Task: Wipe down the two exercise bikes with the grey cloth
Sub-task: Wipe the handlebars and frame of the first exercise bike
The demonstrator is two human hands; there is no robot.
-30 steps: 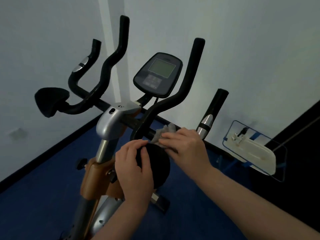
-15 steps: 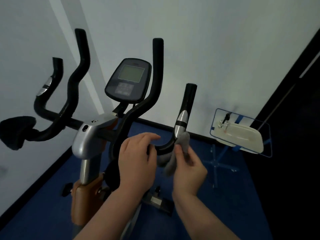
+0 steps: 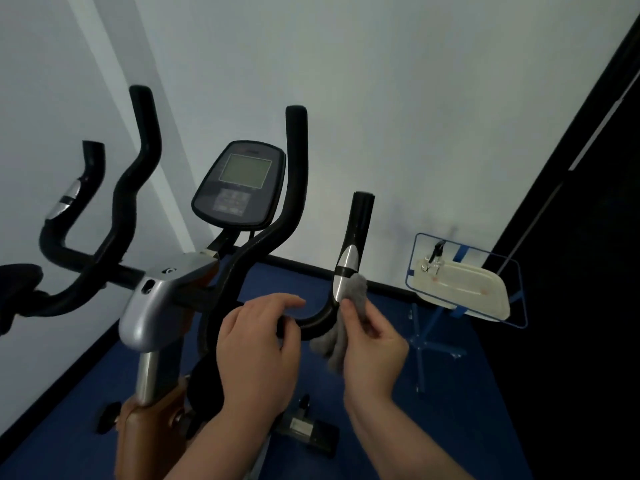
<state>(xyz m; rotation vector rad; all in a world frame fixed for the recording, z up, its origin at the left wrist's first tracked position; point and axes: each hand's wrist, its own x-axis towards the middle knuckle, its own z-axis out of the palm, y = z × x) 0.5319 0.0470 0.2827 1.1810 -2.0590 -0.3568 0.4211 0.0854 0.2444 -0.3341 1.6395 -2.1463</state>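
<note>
An exercise bike (image 3: 162, 299) with a silver head, an orange frame and black handlebars fills the left and middle. Its grey console (image 3: 240, 185) stands between the bars. My left hand (image 3: 258, 351) curls over the lower bend of the right handlebar (image 3: 358, 230). My right hand (image 3: 372, 344) pinches the grey cloth (image 3: 353, 299) and holds it against that handlebar just below its silver sensor plate. Part of the cloth hangs down under the bar. Only one bike is in view.
White walls meet in a corner behind the bike. The floor (image 3: 367, 427) is blue. A blue wire stand (image 3: 433, 344) holding a white tray (image 3: 464, 289) stands to the right by the wall. A dark panel (image 3: 581, 306) runs along the right side.
My right hand has moved the cloth from the round black pad near the bar's centre out to the right handlebar's bend. My left hand has shifted from the pad onto the bar. The view has swung right.
</note>
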